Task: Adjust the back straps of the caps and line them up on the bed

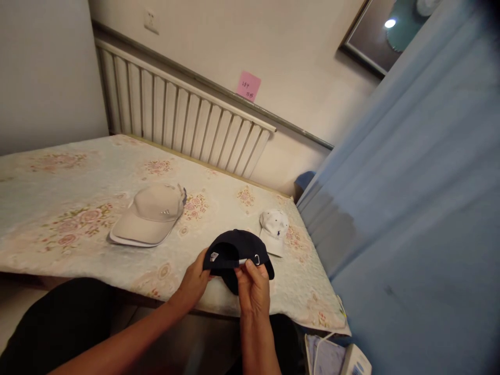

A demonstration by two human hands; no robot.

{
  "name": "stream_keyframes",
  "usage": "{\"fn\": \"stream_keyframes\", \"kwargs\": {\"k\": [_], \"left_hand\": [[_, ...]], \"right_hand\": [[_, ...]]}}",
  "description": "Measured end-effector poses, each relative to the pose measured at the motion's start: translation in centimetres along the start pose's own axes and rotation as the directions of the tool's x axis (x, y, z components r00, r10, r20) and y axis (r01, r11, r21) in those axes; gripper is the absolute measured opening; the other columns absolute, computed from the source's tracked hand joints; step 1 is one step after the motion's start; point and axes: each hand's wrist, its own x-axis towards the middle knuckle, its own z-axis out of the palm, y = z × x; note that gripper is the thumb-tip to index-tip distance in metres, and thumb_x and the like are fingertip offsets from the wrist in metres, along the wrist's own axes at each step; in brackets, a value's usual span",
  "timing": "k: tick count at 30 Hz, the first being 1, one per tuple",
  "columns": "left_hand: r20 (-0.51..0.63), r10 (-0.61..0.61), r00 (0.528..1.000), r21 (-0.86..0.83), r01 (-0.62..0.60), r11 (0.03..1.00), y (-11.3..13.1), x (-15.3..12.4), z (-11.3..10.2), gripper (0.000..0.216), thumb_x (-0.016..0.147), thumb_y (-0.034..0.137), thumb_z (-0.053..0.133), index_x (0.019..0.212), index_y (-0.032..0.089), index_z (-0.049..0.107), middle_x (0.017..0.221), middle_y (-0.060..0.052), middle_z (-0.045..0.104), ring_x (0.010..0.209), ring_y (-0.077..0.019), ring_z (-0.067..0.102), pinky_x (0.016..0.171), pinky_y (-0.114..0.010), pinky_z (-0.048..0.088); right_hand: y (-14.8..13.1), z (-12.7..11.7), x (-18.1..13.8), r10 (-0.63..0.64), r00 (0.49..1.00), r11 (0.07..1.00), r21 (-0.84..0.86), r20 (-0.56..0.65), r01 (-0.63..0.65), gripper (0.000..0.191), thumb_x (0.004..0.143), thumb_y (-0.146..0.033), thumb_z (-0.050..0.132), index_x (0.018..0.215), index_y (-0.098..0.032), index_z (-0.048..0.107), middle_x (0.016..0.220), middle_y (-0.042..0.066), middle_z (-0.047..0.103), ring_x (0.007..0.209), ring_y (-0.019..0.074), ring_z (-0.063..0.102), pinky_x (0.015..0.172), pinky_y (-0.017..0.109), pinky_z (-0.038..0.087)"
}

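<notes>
Between my hands is a dark navy baseball cap (244, 242), its rear opening, strap and metal buckle facing me and a small white label showing inside. My left hand (195, 278) grips the cap's left edge, with the fingertips hidden under it. At the strap near the buckle, the thumb and fingers of my right hand (254, 289) pinch the band. A white cap (274, 226) with a small dark logo lies just behind the navy one. Off to the left, a beige cap (152, 211) rests on top of another light cap, only whose brim edge shows.
The caps lie on a floral-covered bed (219, 203). Beyond it stand a white radiator (183, 112) and a wall with a pink note (249, 86). A blue curtain (410, 198) hangs at the right. A white box (356, 360) and a cable sit at the lower right.
</notes>
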Motion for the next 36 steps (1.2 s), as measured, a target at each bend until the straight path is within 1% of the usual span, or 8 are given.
{"fn": "stream_keyframes", "kwargs": {"k": [10,18,25,27,30,33,34,36], "left_hand": [[-0.026,0.128,0.991,0.251,-0.118,0.961,0.6,1.7,-2.9,0.036,0.081,0.019,0.039,0.113,0.019,0.054,0.103,-0.007,0.066,0.099,-0.0230,0.061,0.087,-0.036,0.048],[0.014,0.155,0.988,0.250,-0.153,0.956,1.1,1.5,-2.8,0.034,0.081,0.020,0.037,0.110,0.017,0.054,0.101,-0.008,0.065,0.098,-0.0231,0.060,0.086,-0.036,0.046],[0.006,0.058,0.998,0.223,-0.058,0.973,2.4,1.2,-3.0,0.032,0.080,0.024,0.042,0.107,0.016,0.057,0.097,-0.009,0.066,0.092,-0.0235,0.062,0.082,-0.036,0.047],[-0.033,0.036,0.999,0.201,-0.029,0.979,2.4,0.5,-3.0,0.039,0.080,0.029,0.047,0.116,0.015,0.053,0.101,-0.009,0.065,0.087,-0.0226,0.062,0.081,-0.036,0.047],[-0.177,0.054,0.983,0.182,-0.021,0.983,2.4,-1.4,-3.1,0.054,0.079,0.037,0.054,0.127,0.015,0.044,0.102,-0.009,0.061,0.075,-0.0192,0.060,0.076,-0.035,0.048],[-0.263,0.104,0.959,0.120,-0.074,0.990,2.8,-3.8,-3.4,0.045,0.078,0.040,0.060,0.117,0.020,0.051,0.088,-0.004,0.059,0.081,-0.0201,0.059,0.082,-0.035,0.045],[-0.227,0.084,0.970,0.077,-0.068,0.995,3.0,-4.5,-3.4,0.037,0.078,0.041,0.060,0.109,0.021,0.056,0.082,-0.003,0.059,0.080,-0.0203,0.058,0.081,-0.034,0.045],[0.001,-0.034,0.999,-0.061,0.034,0.998,3.4,-5.5,-3.2,0.027,0.080,0.043,0.059,0.096,0.021,0.062,0.077,-0.002,0.060,0.074,-0.0196,0.058,0.075,-0.033,0.046]], "right_hand": [[0.2,0.9,0.3,0.037,0.999,0.999,-0.006,-0.037,-0.038,0.027,0.062,-0.018,0.075,0.088,-0.017,0.065,0.080,0.002,0.071,0.070,0.0142,0.063,0.064,0.029,0.052],[0.0,1.1,0.0,0.044,0.999,0.998,0.051,-0.027,-0.042,0.025,0.063,-0.016,0.076,0.084,-0.017,0.064,0.076,0.000,0.069,0.066,0.0110,0.063,0.060,0.024,0.051],[-0.2,1.2,0.1,0.060,0.998,0.993,0.101,-0.030,-0.056,0.024,0.062,-0.014,0.077,0.083,-0.017,0.064,0.072,-0.001,0.069,0.064,0.0105,0.062,0.059,0.023,0.050],[-0.2,1.1,0.2,0.052,0.998,0.992,0.117,-0.025,-0.049,0.026,0.064,-0.013,0.076,0.087,-0.018,0.064,0.073,-0.002,0.069,0.065,0.0103,0.063,0.060,0.023,0.050],[-0.4,0.7,0.4,0.035,0.999,0.990,0.136,-0.021,-0.031,0.028,0.066,-0.012,0.075,0.091,-0.018,0.064,0.075,-0.002,0.069,0.066,0.0102,0.063,0.061,0.024,0.050],[-0.7,0.4,0.7,0.023,0.999,0.989,0.146,-0.024,-0.019,0.029,0.067,-0.012,0.074,0.093,-0.018,0.063,0.078,-0.001,0.070,0.067,0.0104,0.063,0.061,0.024,0.050],[-0.7,0.4,0.7,0.023,0.999,0.989,0.149,-0.025,-0.018,0.030,0.067,-0.012,0.074,0.094,-0.018,0.063,0.079,-0.001,0.070,0.067,0.0104,0.063,0.061,0.024,0.050],[-0.8,0.4,0.7,0.021,0.999,0.987,0.158,-0.032,-0.016,0.029,0.066,-0.011,0.074,0.093,-0.018,0.064,0.078,-0.001,0.070,0.066,0.0102,0.063,0.061,0.024,0.050]]}}
